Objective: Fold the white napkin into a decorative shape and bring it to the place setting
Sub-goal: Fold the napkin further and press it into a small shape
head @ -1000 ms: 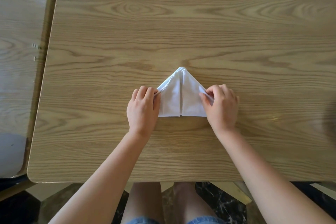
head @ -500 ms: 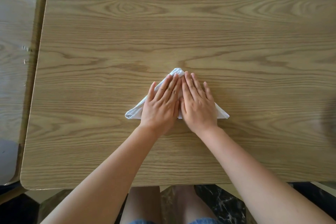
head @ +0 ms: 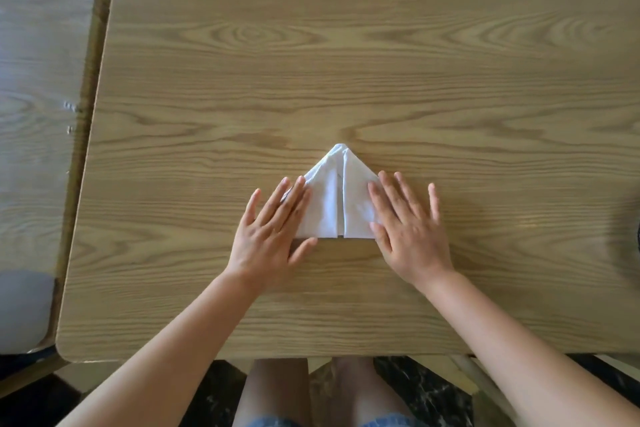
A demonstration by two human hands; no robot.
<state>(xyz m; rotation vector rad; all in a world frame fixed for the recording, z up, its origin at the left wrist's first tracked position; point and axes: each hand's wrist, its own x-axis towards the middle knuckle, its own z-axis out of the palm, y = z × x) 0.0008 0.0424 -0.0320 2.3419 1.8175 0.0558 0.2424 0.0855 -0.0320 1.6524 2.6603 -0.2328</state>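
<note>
White paper napkin (head: 337, 199), folded into a triangle, lies on light oak-grain surface (head: 346, 62). Left hand (head: 273, 229) and right hand (head: 407, 222) press flat, fingers extended, on its side edges.

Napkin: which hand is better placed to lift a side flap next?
Probably the right hand: its fingers lie flat on the white napkin at the right flap's edge. The left hand only overlaps the left corner. It's a close call.
</note>
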